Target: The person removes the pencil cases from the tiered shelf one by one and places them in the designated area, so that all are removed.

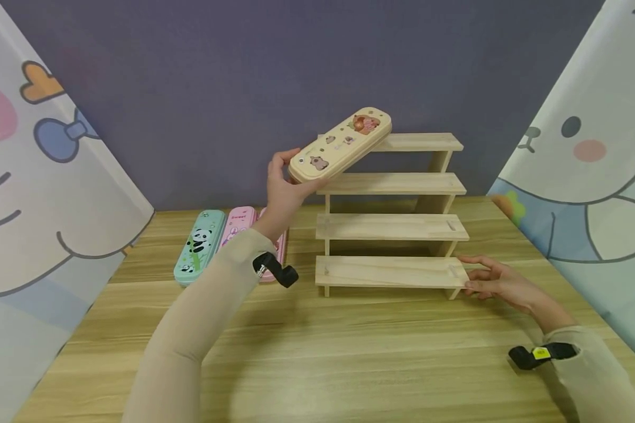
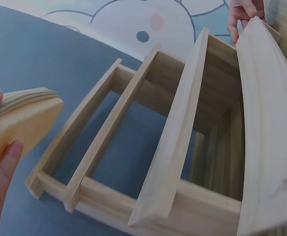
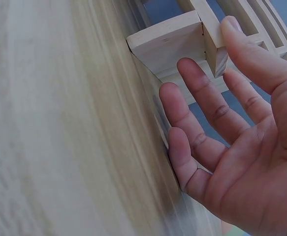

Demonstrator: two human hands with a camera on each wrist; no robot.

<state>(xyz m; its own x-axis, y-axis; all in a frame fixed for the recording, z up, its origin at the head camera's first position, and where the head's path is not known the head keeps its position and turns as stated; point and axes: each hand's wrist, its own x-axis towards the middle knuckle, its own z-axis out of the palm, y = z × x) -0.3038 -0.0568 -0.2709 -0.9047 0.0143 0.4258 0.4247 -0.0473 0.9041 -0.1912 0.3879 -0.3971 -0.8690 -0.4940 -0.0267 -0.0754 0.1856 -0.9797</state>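
My left hand (image 1: 285, 191) grips one end of a cream pencil case (image 1: 343, 144) with brown cartoon animals on its lid. Thumb and fingers lie on opposite sides of the case, also seen in the left wrist view at the left edge. The case is tilted, its far end up and to the right, before the upper tiers of a stepped wooden shelf (image 1: 391, 226). My right hand (image 1: 499, 285) holds the right end of the lowest board (image 3: 214, 46), thumb over it and fingers loosely bent beside and below.
A green panda pencil case (image 1: 201, 244) and a pink one (image 1: 239, 220) lie left of the shelf; another pink one (image 1: 281, 247) is partly hidden by my left arm. A grey-blue wall (image 1: 217, 88) stands behind the wooden table (image 1: 349, 364), with cartoon-printed panels at both sides.
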